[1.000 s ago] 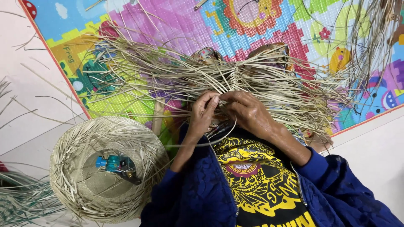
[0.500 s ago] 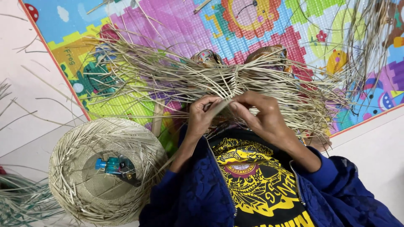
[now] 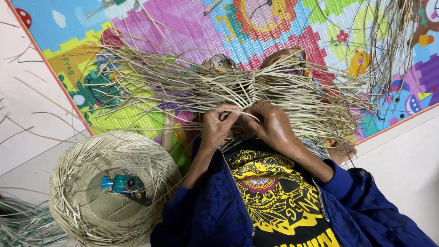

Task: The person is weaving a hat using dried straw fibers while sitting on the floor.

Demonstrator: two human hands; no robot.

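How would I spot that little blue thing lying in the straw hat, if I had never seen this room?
Find the colourful play mat on the floor; beside its lower left edge lies a round, half-woven straw hat, upside down. Inside its hollow rests a small teal-blue bottle on its side. It is the only glossy blue thing among pale straw strips.

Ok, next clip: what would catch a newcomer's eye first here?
Most striking is the wide fan of pale straw strands at the centre, with the left hand and right hand pinching strips at its woven middle. Beneath it lies a brightly coloured play mat. At lower left a half-woven straw hat sits upturned, with a small blue bottle inside.
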